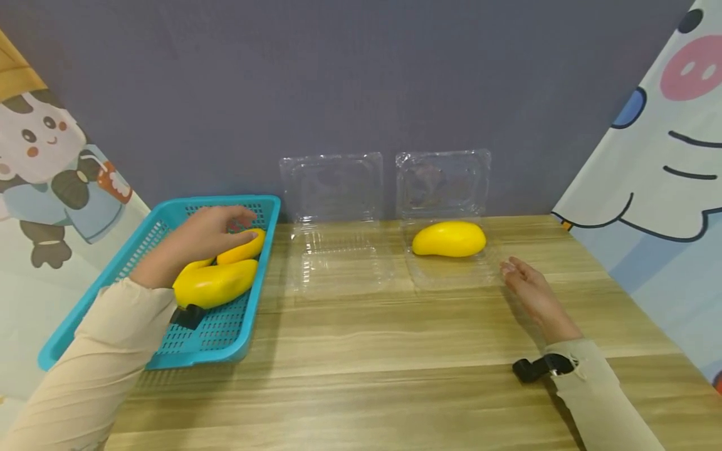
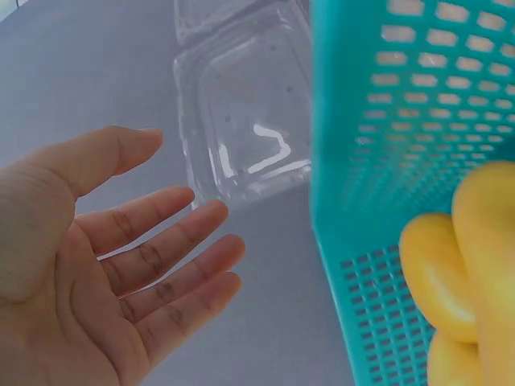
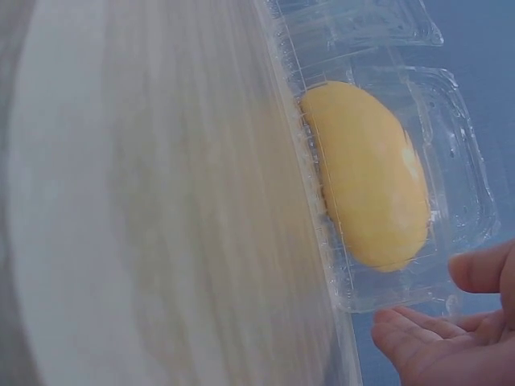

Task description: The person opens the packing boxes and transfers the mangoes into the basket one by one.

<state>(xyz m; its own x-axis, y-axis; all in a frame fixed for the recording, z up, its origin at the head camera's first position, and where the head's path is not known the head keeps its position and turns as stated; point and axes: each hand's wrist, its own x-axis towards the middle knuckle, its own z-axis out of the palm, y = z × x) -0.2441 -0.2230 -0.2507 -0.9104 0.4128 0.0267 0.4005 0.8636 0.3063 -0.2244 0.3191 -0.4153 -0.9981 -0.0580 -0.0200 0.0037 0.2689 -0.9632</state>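
Note:
A teal basket [image 1: 262, 313] stands on the left with yellow mangoes [image 1: 217, 285] in it. Over it is my left hand [image 1: 205, 232], its thumb close to a mango [image 1: 245, 248] in the head view; whether they touch is unclear. In the left wrist view the fingers are spread and hold nothing. One mango [image 1: 449, 239] lies in the base of the right clear plastic box [image 1: 442, 270]. Just right of that box rests my right hand [image 1: 533, 291], fingers fairly straight and nothing in them.
Another clear plastic box [image 1: 338, 266] sits with its lid raised between the basket and the right box. Both lids stand up against the grey wall [image 1: 338, 81]. The wood-grain table [image 1: 366, 376] extends in front. Printed cloths [image 1: 665, 169] hang at both sides.

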